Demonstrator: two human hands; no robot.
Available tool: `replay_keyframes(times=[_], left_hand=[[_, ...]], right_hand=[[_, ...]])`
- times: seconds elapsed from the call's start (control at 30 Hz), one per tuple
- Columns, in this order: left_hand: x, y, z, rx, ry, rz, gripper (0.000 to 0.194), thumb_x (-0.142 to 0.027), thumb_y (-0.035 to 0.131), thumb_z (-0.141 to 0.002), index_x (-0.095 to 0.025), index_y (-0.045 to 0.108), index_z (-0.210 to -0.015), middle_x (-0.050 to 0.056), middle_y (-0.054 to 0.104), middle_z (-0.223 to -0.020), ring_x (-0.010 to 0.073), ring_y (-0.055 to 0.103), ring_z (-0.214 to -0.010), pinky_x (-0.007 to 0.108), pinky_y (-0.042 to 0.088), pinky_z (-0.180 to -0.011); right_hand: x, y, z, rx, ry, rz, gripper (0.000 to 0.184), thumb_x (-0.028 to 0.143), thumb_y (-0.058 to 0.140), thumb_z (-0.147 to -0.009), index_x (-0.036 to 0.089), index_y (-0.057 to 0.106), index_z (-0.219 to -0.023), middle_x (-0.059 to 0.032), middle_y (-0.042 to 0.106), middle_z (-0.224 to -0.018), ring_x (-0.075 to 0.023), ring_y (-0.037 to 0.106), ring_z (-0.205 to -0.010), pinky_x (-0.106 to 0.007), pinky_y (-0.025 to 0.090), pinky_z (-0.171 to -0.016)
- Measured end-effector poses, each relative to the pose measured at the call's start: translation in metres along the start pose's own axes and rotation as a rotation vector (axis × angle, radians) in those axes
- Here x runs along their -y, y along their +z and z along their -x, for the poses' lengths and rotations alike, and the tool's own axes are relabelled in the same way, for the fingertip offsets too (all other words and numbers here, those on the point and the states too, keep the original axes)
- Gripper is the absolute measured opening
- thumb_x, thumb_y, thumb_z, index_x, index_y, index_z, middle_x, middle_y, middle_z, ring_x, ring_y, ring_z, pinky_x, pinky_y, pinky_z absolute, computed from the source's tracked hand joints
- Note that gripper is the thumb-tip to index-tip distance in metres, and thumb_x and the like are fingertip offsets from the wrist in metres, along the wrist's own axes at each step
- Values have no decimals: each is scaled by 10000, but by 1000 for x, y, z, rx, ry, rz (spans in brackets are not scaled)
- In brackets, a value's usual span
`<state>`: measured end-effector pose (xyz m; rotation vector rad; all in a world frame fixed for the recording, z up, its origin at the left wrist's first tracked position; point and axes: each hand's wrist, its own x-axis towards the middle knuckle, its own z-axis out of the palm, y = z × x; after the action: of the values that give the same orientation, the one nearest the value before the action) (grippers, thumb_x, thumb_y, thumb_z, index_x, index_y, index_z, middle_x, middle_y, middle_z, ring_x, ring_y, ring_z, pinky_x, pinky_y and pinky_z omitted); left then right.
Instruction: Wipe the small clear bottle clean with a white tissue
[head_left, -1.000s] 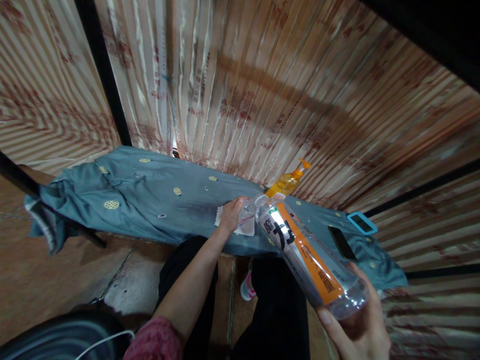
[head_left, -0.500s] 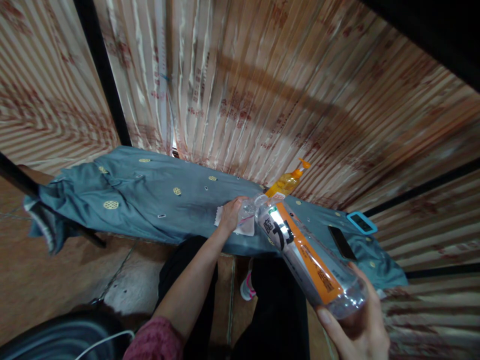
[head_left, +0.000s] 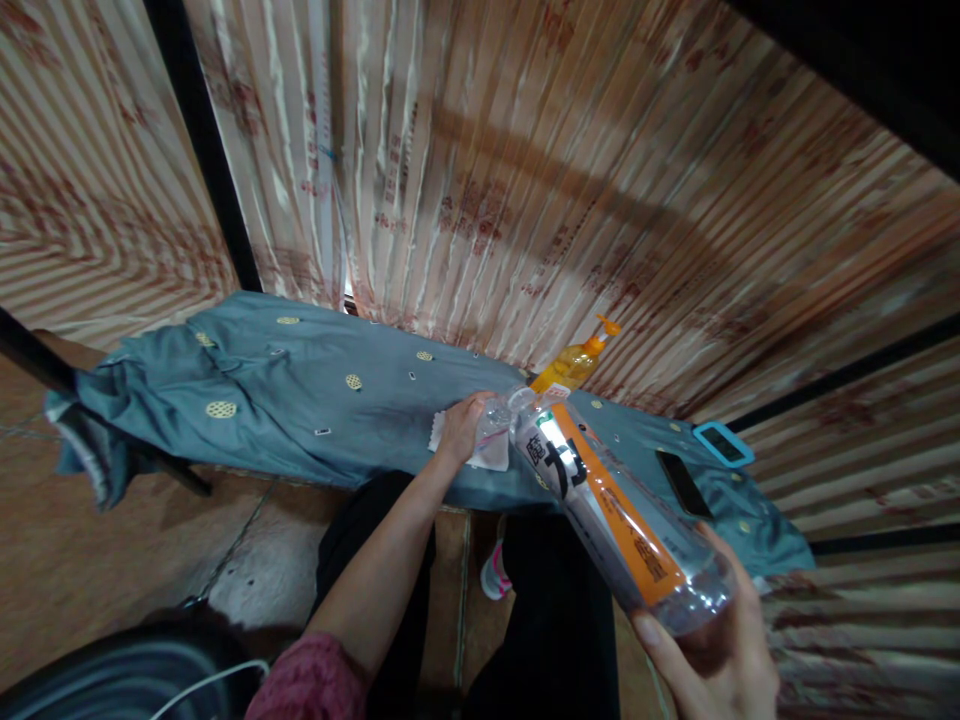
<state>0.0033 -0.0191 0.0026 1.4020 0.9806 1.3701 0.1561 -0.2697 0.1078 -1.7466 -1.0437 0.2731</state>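
Observation:
My right hand (head_left: 716, 640) grips the base of a large clear plastic bottle (head_left: 615, 510) with an orange and grey label. The bottle is tilted, its neck pointing up and left, away from me. My left hand (head_left: 460, 432) is closed around a small clear bottle (head_left: 493, 422) over the cloth. The mouths of the two bottles meet or nearly meet; I cannot tell whether liquid passes between them. Beneath my left hand lies a white wipe or tissue (head_left: 491, 455). Just behind the large bottle's neck stands an orange pump bottle (head_left: 570, 368).
A grey-blue patterned cloth (head_left: 375, 420) covers the narrow bench. Toward its right end lie a dark phone (head_left: 684, 485) and a blue-framed device (head_left: 724, 445). Striped curtains (head_left: 480, 200) hang behind, with black poles (head_left: 202, 140). A black round object (head_left: 127, 670) stands lower left.

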Motion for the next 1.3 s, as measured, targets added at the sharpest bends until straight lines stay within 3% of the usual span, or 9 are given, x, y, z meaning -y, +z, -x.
replay_keyframes(times=[0.23,0.4,0.67,0.87,1.1,1.3], left_hand=[[1,1,-1,-5,-15,3,367,-299,433,-922,-173,773,-977,74,797,-1088,241,703,-1095,355,501,-1034],[1,1,-1,-4,-18,12,371,-310,436,-931,-167,776,-977,78,795,-1092,245,704,-1095,353,504,-1026],[2,0,0,-14,-18,17,377,-340,446,-927,-162,775,-974,83,794,-1083,250,705,-1075,349,505,-1008],[5,-1,0,-5,2,12,407,-392,447,-929,-152,768,-998,95,792,-1071,256,709,-1055,355,506,-995],[7,-2,0,10,19,2,430,-400,431,-922,-147,761,-1032,106,790,-1088,269,707,-1061,369,506,-984],[8,-1,0,7,0,24,433,-441,444,-934,-159,766,-1000,97,789,-1106,277,703,-1088,377,500,-1012]], right_hand=[[0,-1,-1,2,-18,21,1014,567,806,-694,184,381,-1531,-148,543,-1446,-371,618,-1204,-412,528,-939],[-2,-1,-2,-8,-40,20,983,560,813,-684,180,418,-1500,-150,438,-1544,-397,503,-1339,-390,533,-921],[3,3,-1,-16,-12,-28,1015,546,816,-673,143,401,-1507,-164,410,-1568,-410,418,-1405,-381,515,-928],[1,1,-2,-8,-17,-21,999,552,818,-670,154,414,-1492,-164,424,-1555,-412,418,-1405,-412,481,-990],[-2,1,-1,-4,-34,-8,966,551,808,-703,183,408,-1501,-142,452,-1530,-376,480,-1361,-363,522,-919],[0,1,-2,-30,-55,28,966,559,803,-687,154,439,-1486,-148,427,-1559,-398,404,-1419,-371,500,-957]])
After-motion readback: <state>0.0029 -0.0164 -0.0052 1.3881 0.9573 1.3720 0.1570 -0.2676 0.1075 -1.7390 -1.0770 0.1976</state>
